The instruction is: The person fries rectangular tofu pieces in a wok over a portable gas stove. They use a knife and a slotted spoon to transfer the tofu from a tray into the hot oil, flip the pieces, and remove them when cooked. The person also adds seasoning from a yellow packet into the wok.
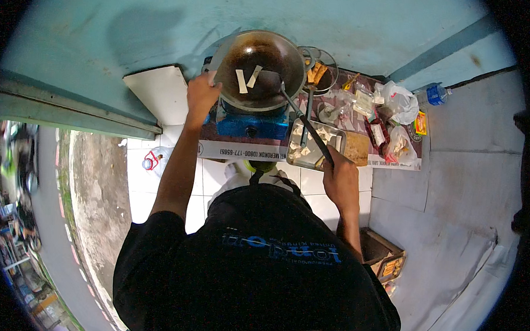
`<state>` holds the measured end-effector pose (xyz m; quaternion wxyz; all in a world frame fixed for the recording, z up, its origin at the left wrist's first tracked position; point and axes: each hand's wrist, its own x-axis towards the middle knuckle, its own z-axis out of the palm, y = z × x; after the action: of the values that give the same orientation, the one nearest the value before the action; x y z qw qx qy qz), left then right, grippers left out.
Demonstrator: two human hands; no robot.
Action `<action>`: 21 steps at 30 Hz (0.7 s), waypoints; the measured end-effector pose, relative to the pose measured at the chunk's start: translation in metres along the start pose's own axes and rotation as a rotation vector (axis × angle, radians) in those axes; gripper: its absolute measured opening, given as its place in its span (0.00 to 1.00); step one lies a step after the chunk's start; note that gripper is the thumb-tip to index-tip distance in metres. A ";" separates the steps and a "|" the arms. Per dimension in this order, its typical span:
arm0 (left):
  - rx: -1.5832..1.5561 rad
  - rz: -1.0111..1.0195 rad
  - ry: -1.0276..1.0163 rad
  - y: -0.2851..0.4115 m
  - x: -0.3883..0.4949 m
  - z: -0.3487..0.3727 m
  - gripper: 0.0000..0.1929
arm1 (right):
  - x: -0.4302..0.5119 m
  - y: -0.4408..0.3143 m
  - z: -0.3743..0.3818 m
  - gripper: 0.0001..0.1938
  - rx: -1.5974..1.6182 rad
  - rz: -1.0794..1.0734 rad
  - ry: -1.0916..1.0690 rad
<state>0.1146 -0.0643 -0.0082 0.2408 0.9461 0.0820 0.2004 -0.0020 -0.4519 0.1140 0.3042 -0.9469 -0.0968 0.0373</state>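
A large wok (pixel 270 46) rests on a blue gas stove (pixel 251 122) against the wall. Two pale strips (pixel 241 81) lie inside it, left of a metal spatula's blade (pixel 271 80). My right hand (pixel 342 180) grips the dark handle of that spatula, below and right of the wok. At the wok's left rim is my left hand (pixel 203 94), its fingers closed at the handle side; whether cloth or metal lies between them cannot be made out. Right of the stove, a metal tray (pixel 342 140) holds several pale pieces.
A wire-rimmed strainer (pixel 337 75) with browned pieces (pixel 316 73) sits right of the wok. Further right are plastic bags (pixel 401 102), packets and a blue-labelled bottle (pixel 436 95). A wooden board (pixel 356 148) adjoins the tray. A large clear bottle (pixel 159 158) stands on the floor at left.
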 end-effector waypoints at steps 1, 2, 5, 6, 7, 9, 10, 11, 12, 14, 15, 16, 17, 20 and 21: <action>-0.031 -0.046 -0.028 -0.001 -0.010 -0.010 0.15 | -0.001 -0.001 0.000 0.16 0.012 -0.002 -0.007; -0.061 -0.092 -0.055 -0.002 -0.023 -0.020 0.14 | -0.001 -0.002 0.000 0.17 0.029 -0.017 -0.006; -0.267 -0.231 -0.078 0.001 -0.070 -0.041 0.14 | 0.001 -0.005 0.007 0.17 0.097 -0.109 -0.024; -0.356 -0.275 -0.073 0.002 -0.084 -0.044 0.15 | 0.003 -0.006 0.011 0.17 0.093 -0.108 -0.037; -0.385 -0.328 -0.089 0.002 -0.094 -0.045 0.15 | 0.006 -0.006 0.015 0.17 0.099 -0.120 -0.040; -0.443 -0.434 -0.119 0.002 -0.114 -0.040 0.17 | 0.011 -0.008 0.026 0.17 0.113 -0.133 -0.042; -0.523 -0.445 -0.093 0.004 -0.122 -0.036 0.17 | 0.016 -0.009 0.032 0.18 0.117 -0.177 -0.031; -0.584 -0.504 -0.088 0.006 -0.130 -0.031 0.18 | 0.023 -0.009 0.039 0.18 0.072 -0.138 -0.042; -0.600 -0.533 -0.064 0.011 -0.138 -0.026 0.17 | 0.030 -0.010 0.047 0.18 0.041 -0.135 -0.032; -0.723 -0.483 -0.042 0.019 -0.151 -0.021 0.18 | 0.041 -0.010 0.059 0.17 -0.011 -0.127 0.008; -0.757 -0.512 -0.054 0.024 -0.155 -0.020 0.19 | 0.045 -0.009 0.062 0.17 -0.024 -0.111 0.007; -0.736 -0.494 -0.053 0.029 -0.158 -0.021 0.20 | 0.048 -0.007 0.063 0.17 -0.038 -0.087 0.006; -0.728 -0.502 -0.065 0.033 -0.161 -0.024 0.20 | 0.051 -0.006 0.064 0.18 -0.047 -0.050 -0.001; -0.781 -0.492 -0.085 0.044 -0.164 -0.034 0.22 | 0.057 0.002 0.059 0.18 -0.106 -0.109 0.130; -0.812 -0.482 -0.092 0.047 -0.164 -0.038 0.22 | 0.060 0.004 0.058 0.18 -0.135 -0.104 0.155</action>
<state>-0.0474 -0.1309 -0.0104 0.6341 0.7374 0.2038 0.1126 0.0499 -0.4095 0.0637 0.2478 -0.9590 -0.1242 -0.0584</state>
